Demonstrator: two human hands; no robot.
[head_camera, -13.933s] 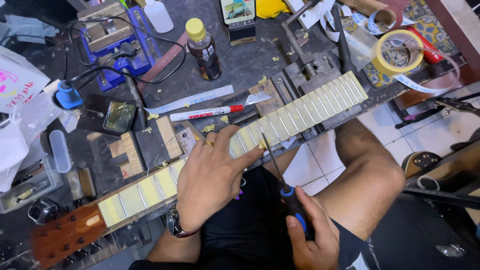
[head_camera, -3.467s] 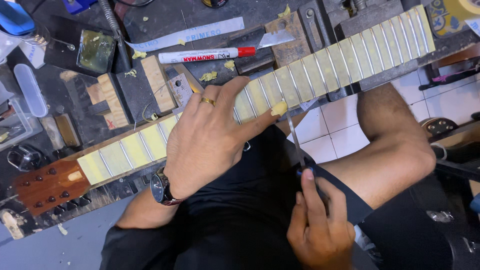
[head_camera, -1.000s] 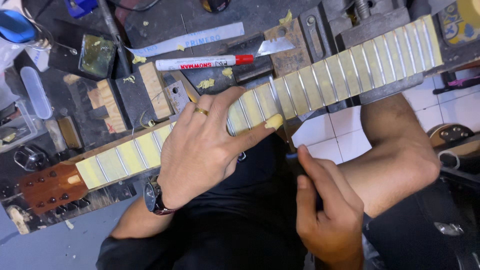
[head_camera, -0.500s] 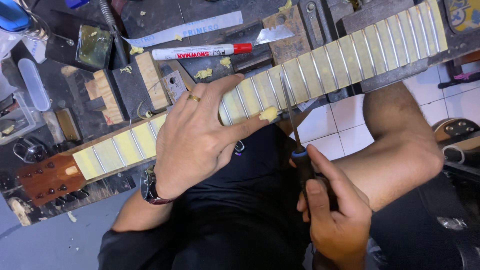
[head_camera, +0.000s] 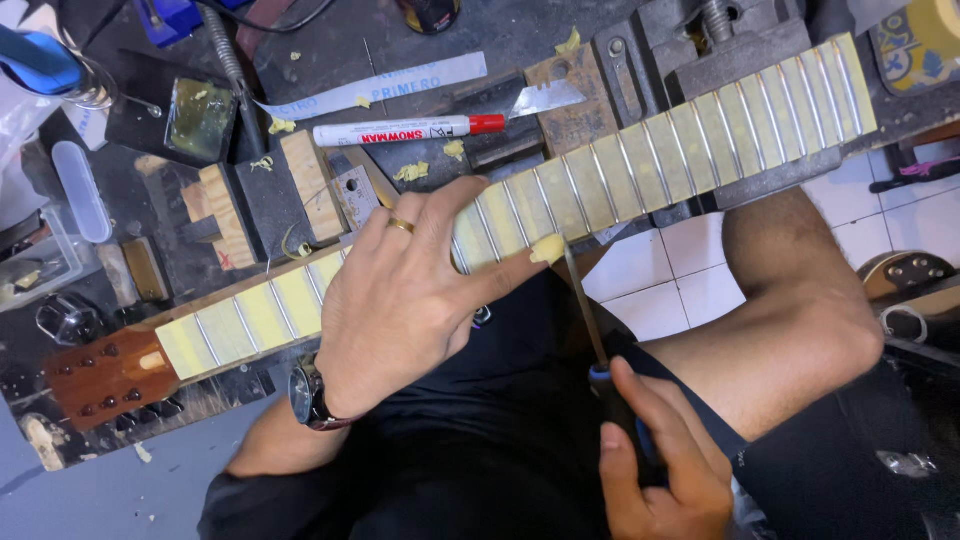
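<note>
My right hand (head_camera: 660, 465) is clenched on a blue-handled tool (head_camera: 598, 335), tip at the guitar neck (head_camera: 560, 195) just ahead, which my left hand (head_camera: 410, 290) presses flat to steady it, marker (head_camera: 410, 130) lying beyond on the bench (head_camera: 330, 40).

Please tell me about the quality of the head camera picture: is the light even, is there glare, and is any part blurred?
Head view: the light is soft and even, with weak shadows under the left hand; small glare shows on the metal frets of the yellow-taped guitar neck and on the gold ring; the right hand holding the thin blue-handled tool is slightly soft near the lower edge; the bench centre is sharp.
</note>
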